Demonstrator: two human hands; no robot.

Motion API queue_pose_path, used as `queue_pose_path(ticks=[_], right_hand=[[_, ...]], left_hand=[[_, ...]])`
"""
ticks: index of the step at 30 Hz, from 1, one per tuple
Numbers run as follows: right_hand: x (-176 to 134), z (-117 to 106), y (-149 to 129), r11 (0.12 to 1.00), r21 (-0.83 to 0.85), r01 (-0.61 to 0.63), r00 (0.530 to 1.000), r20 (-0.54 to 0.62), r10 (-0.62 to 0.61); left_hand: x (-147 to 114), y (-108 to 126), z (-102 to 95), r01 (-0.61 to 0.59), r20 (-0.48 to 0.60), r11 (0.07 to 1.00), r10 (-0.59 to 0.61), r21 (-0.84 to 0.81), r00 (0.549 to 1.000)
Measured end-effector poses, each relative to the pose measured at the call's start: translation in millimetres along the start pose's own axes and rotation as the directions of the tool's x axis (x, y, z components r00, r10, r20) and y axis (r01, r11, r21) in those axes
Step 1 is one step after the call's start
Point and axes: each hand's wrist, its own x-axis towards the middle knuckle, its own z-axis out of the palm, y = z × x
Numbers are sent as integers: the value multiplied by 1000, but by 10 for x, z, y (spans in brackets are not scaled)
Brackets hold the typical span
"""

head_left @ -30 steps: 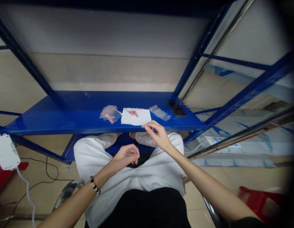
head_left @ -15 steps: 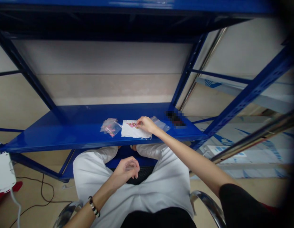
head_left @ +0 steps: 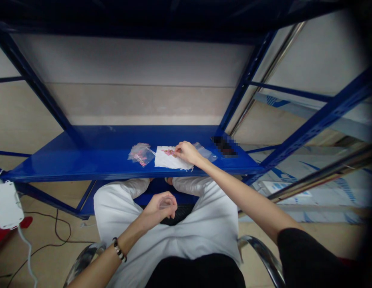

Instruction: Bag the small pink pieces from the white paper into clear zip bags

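Observation:
My right hand (head_left: 186, 152) reaches onto the right part of a white cloth (head_left: 170, 161) on the blue shelf. Its fingertips are pinched together at the edge of a small heap of pink and brownish beads (head_left: 167, 152); what lies between them is too small to make out. Low over my lap, my left hand (head_left: 158, 206) curls around a clear, see-through round piece (head_left: 165, 203) that looks like plastic. Left of the cloth lie clear zip bags (head_left: 141, 155) with pink beads in them. Another clear bag (head_left: 206, 152) is partly hidden behind my right hand.
A dark, blurred-out object (head_left: 224, 146) lies at the right end of the blue shelf (head_left: 92, 160). Blue uprights and an upper shelf (head_left: 128, 32) frame the space. A white box (head_left: 8, 204) with a cable is at lower left. My legs are under the shelf.
The view has tilted slightly, so the shelf appears a little higher. Both hands keep nearly the same places, the right at the beads and the left around the clear piece.

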Motion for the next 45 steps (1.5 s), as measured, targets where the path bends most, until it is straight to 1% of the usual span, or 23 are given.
queue_pose_path(ticks=[2, 5, 7, 9, 11, 14, 16, 18, 20, 23, 25, 29, 31, 35, 37, 41, 45], right_hand=[[-8, -89, -20, 999, 55, -4, 998, -64, 8], [-84, -283, -139, 978, 205, -20, 978, -198, 61], [-224, -402, -325, 941, 337, -2, 960, -262, 96], [-466, -465, -596, 889, 454, 51, 962, -262, 78], [-790, -447, -897, 842, 527, 117, 967, -255, 26], [-1293, -293, -1233, 804, 573, 158, 937, -343, 60], [-1532, -169, -1311, 804, 566, 185, 931, -363, 41], [-1649, -75, -1287, 804, 562, 193, 935, -354, 23], [-1662, -21, -1213, 800, 575, 169, 939, -342, 48], [-1595, 15, -1113, 781, 609, 135, 941, -327, 93], [-1559, 35, -1084, 767, 626, 138, 952, -297, 71], [-1558, 84, -1088, 749, 645, 151, 976, -219, -8], [-1571, 98, -1100, 747, 646, 158, 979, -200, -35], [-1575, 101, -1123, 757, 633, 163, 981, -187, -55], [-1571, 97, -1134, 753, 636, 168, 982, -177, -69], [-1572, 77, -1151, 734, 657, 172, 982, -170, -79], [-1571, 59, -1152, 725, 667, 173, 984, -142, -104]], left_hand=[[-6, 7, -7, -8, -7, 1000, 8, 0, 1000], [-14, 34, -19, -10, -16, 1000, 10, -6, 1000], [-12, 50, -35, -10, -8, 1000, 10, -12, 1000], [-3, 59, -55, -20, 1, 1000, 20, -12, 1000], [8, 60, -75, -40, 3, 999, 40, 1, 999], [15, 57, -92, -74, -4, 997, 74, 32, 997], [5, 56, -98, -88, -3, 995, 88, 44, 996], [-10, 60, -104, -92, -5, 995, 92, 41, 996], [-23, 71, -112, -81, -15, 996, 81, 25, 997], [-24, 89, -112, -39, -11, 998, 39, -39, 999], [-21, 93, -92, 0, 8, 994, 1, -107, 1000], [-39, 73, -24, 63, 35, 969, -56, -238, 998], [-54, 56, -2, 91, 73, 965, -75, -245, 995], [-71, 34, 4, 154, 191, 964, -113, -217, 975], [-75, 34, 0, 168, 222, 958, -116, -233, 968], [-99, 60, -1, 176, 238, 942, -108, -285, 965], [-125, 99, 0, 168, 217, 937, -103, -306, 971]])
